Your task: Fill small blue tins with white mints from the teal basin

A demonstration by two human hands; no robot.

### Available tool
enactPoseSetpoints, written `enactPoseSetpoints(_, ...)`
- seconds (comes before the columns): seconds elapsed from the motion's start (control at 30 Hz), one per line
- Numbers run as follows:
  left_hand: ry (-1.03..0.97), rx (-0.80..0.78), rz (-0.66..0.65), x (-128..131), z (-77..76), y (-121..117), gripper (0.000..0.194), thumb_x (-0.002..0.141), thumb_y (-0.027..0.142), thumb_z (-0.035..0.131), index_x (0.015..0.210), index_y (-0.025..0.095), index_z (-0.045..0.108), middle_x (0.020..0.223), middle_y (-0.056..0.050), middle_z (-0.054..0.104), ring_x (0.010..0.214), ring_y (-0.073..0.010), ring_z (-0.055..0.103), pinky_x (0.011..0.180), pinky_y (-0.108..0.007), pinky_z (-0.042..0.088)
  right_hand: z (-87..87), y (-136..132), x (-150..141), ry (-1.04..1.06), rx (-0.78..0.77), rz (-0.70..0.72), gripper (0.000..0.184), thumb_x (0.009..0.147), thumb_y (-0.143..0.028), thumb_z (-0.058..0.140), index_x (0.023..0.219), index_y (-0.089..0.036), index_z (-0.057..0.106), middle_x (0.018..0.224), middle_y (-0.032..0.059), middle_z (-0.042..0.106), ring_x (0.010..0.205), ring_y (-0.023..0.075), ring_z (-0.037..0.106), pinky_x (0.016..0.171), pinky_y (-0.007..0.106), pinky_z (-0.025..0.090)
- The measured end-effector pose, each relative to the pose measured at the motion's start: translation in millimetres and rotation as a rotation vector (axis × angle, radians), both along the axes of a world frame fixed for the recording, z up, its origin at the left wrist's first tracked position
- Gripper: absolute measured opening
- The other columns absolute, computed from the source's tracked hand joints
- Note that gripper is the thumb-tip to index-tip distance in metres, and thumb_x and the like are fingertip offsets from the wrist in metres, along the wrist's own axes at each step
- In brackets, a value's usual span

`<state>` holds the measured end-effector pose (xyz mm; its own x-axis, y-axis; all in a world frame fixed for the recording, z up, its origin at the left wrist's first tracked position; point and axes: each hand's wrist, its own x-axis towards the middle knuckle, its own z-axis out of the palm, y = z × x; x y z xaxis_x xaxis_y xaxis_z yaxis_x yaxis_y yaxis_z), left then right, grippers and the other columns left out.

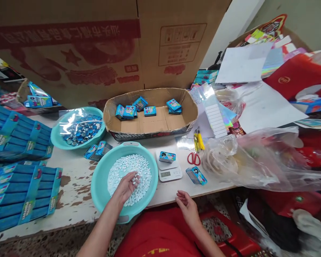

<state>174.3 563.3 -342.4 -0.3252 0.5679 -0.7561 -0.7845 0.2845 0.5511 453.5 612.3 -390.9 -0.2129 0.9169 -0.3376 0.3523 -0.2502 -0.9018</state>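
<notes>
White pellets (128, 164) small, rounded, in turquoise basin (98, 189); left fingers (130, 175) curled round some; right fingers (183, 195) apart.

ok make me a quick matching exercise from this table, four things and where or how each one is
1. scissors
2. scale
3. cardboard tray
4. left hand

A. holds several small blue packs
B. among white pieces in a turquoise bowl
C. has red handles
D. carries one small tin

Right pairs: 1-C, 2-D, 3-A, 4-B
</notes>
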Motion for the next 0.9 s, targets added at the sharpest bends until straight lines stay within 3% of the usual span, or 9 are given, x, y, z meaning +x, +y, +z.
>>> enactPoseSetpoints(0.23, 0.163, -0.063, -0.107, -5.9, 4.1, 4.2, 0.019, 0.065, 0.013, 0.069, 0.082, 0.011, 0.062, 0.064, -0.003, 0.062, 0.048, -0.0071, 0.053, 0.044, -0.016, 0.036, -6.4, -9.5, 2.1, 0.028, -0.095, -0.025, 0.059, 0.055, -0.067, 0.068, 0.086, -0.016, 0.065, 0.080, 0.0124, 0.069, 0.076, 0.0262, 0.066, 0.072, 0.040, 0.055)
enactPoseSetpoints(0.47, 0.331, -0.054, -0.268, -3.7, 16.6, 17.7, 0.030, 0.056, 0.034, 0.074, 0.070, 0.014, 0.057, 0.054, 0.002, 0.055, 0.043, -0.0067, 0.044, 0.042, -0.018, 0.028, -3.6, -6.1, 9.7, 0.040, -0.127, -0.047, 0.054, 0.056, -0.061, 0.071, 0.084, -0.016, 0.066, 0.080, 0.0131, 0.069, 0.074, 0.0262, 0.066, 0.072, 0.040, 0.055)
enactPoseSetpoints(0.6, 0.558, 0.058, -0.473, 8.1, 39.2, 54.3, 0.023, 0.066, 0.037, 0.066, 0.067, 0.016, 0.057, 0.051, 0.003, 0.049, 0.041, -0.0074, 0.036, 0.043, -0.020, 0.025, -2.4, 0.4, 12.3, 0.047, -0.140, -0.043, 0.052, 0.055, -0.060, 0.071, 0.083, -0.016, 0.066, 0.080, 0.0131, 0.069, 0.075, 0.0271, 0.066, 0.073, 0.041, 0.055)
enactPoseSetpoints(0.7, 0.812, 0.134, -0.620, 18.0, 55.0, 94.6, 0.008, 0.068, 0.024, 0.063, 0.064, 0.018, 0.060, 0.059, 0.002, 0.054, 0.052, -0.0113, 0.043, 0.051, -0.021, 0.032, -4.9, 5.2, 13.6, 0.043, -0.134, -0.042, 0.051, 0.056, -0.060, 0.070, 0.082, -0.017, 0.066, 0.079, 0.0128, 0.070, 0.075, 0.0276, 0.066, 0.074, 0.042, 0.055)
enactPoseSetpoints(0.8, 1.071, 0.154, -0.746, 25.7, 58.6, 127.9, 0.013, 0.065, 0.009, 0.058, 0.060, 0.020, 0.060, 0.065, 0.000, 0.054, 0.061, -0.0140, 0.046, 0.059, -0.022, 0.033, -7.9, 9.3, 16.2, 0.043, -0.132, -0.038, 0.049, 0.058, -0.059, 0.070, 0.082, -0.017, 0.067, 0.081, 0.0126, 0.070, 0.077, 0.0277, 0.066, 0.074, 0.041, 0.054)
enactPoseSetpoints(0.9, 1.211, 0.158, -0.871, 29.9, 52.5, 143.7, 0.020, 0.064, 0.002, 0.055, 0.061, 0.020, 0.062, 0.067, 0.000, 0.049, 0.058, -0.0138, 0.044, 0.060, -0.024, 0.032, -10.0, 12.2, 20.2, 0.052, -0.147, -0.042, 0.047, 0.058, -0.057, 0.070, 0.083, -0.018, 0.067, 0.083, 0.0128, 0.070, 0.078, 0.0279, 0.066, 0.075, 0.041, 0.054)
